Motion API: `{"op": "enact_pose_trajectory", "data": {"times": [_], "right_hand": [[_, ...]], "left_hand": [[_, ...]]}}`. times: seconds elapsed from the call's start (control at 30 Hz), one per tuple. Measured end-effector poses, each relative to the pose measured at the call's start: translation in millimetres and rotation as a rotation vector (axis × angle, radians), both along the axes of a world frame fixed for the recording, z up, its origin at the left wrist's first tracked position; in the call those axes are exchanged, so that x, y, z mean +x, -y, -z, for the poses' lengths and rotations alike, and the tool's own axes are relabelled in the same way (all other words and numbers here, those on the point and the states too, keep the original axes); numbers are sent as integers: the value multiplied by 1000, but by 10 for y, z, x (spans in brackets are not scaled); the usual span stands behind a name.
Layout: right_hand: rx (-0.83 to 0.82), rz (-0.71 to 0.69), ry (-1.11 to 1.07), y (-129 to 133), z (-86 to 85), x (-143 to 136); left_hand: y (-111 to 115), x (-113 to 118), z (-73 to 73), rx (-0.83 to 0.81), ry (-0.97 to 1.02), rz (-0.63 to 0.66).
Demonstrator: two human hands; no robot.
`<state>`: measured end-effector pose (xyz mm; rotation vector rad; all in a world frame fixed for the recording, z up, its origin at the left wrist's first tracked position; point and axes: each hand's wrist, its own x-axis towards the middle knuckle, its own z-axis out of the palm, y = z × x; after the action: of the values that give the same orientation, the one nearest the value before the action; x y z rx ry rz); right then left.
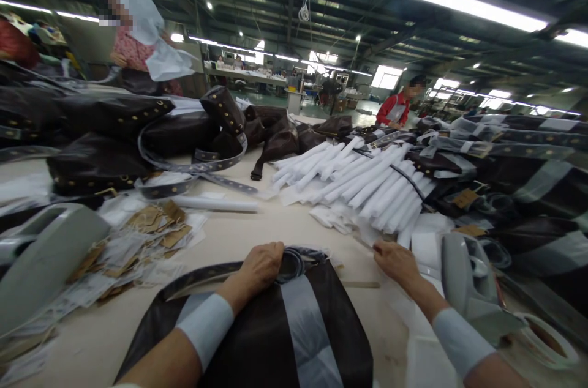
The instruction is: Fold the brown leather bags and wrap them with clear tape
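A dark brown handbag point(248, 333) lies in front of me, with a pale translucent strip point(310, 327) wrapped over its body. At its top edge, my left hand point(261, 265) is closed on a coiled strap point(291, 264) with metal eyelets. My right hand point(395, 261) is off to the right of the bag, its fingers pinched on a thin translucent white sheet point(367, 232). Just beyond that hand lies a pile of rolled white paper point(367, 186). Part of the sheet is blurred, and its full extent is unclear.
Tape dispensers point(50, 259) flank me, the other point(473, 278) near a tape roll point(544, 339). Brown and white tags point(138, 247) are heaped at left. Dark bags point(92, 161) crowd the table's far side; wrapped ones point(542, 186) stack at right. Co-workers point(395, 109) stand beyond.
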<state>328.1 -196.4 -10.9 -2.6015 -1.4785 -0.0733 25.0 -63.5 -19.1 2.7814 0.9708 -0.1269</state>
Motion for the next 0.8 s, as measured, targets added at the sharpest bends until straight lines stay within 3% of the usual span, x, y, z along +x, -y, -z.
{"op": "enact_pose_trajectory", "data": {"times": [0.17,0.3,0.37,0.5,0.8], "right_hand": [[301,12,-267,48,-307,-161],[791,-1,-913,27,-496,-639],[868,-20,-1071,-6,-556,-875],[837,-81,-1040,-52,-573,-1025],[638,-10,-639,111,-306,-624]], "left_hand": [[-1,-8,-1,-12,25,11],[8,-15,-11,-13,37,8],[13,-19,-16,-10,42,8],[20,-29,-24,-2,49,15],[3,-35,30,6,85,21]]}}
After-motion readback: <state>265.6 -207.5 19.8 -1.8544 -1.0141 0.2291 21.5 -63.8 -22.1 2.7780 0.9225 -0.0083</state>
